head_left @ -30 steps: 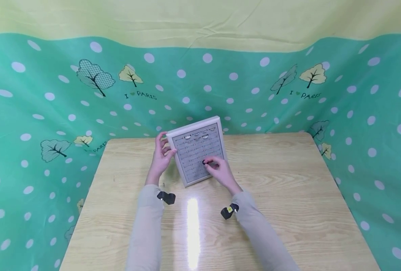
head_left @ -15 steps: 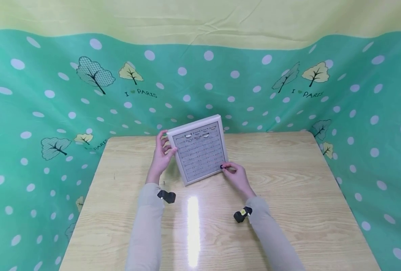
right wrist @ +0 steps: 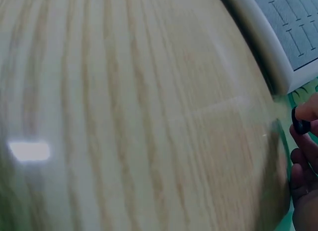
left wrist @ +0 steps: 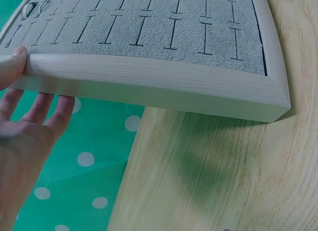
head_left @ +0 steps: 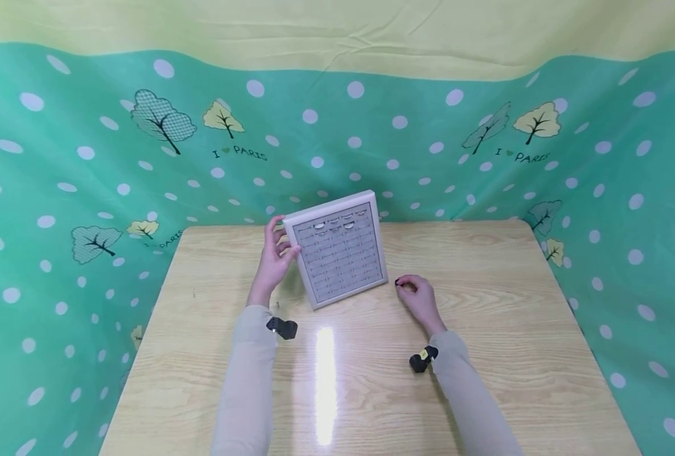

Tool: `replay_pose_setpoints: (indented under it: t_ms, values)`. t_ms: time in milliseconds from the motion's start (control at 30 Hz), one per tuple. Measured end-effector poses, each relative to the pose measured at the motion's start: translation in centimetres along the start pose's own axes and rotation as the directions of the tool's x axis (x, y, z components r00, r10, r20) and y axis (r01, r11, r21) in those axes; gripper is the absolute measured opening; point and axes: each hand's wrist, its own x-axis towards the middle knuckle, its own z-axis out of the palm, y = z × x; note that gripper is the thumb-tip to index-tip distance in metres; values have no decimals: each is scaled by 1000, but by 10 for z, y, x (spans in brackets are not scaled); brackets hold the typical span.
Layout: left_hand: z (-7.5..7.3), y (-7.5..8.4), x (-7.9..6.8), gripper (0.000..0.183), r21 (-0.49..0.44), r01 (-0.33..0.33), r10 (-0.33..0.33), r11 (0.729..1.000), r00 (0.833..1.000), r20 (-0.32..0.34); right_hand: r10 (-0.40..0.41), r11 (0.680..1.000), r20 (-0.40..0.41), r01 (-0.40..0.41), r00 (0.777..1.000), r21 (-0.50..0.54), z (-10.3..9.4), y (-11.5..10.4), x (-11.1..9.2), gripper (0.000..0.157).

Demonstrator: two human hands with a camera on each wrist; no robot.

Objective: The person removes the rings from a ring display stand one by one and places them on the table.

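Note:
A ring display tray [head_left: 345,261], with a pale frame and grey slotted padding, stands tilted up on the table. My left hand [head_left: 271,263] grips its upper left edge. In the left wrist view the thumb [left wrist: 14,67] lies on the frame's front, with fingers underneath. Several silver rings [head_left: 334,223] sit in the upper slots; the lower slots hold none. Off the tray's lower right corner, my right hand [head_left: 421,303] pinches a small black ring [right wrist: 300,122] between thumb and fingertips, partly hidden by them.
The wooden table [head_left: 502,297] reaches back to a green dotted curtain [head_left: 371,126]. A bright light reflection [head_left: 325,386] shows on the tabletop in front of the tray. Dark wrist cameras [head_left: 282,327] are strapped over both sleeves.
My right hand has moved right, from over the tray's lower slots to beyond its lower right corner, carrying the black ring. My left hand keeps its grip on the tray.

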Motion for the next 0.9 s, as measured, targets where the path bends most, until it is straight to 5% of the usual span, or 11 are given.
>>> replay_pose_setpoints:
  t_ms: [900]
  values:
    - [0, -1, 1, 76, -28, 31, -30, 999, 1000, 6, 13, 997, 70, -8, 997, -73, -11, 14, 3, 13]
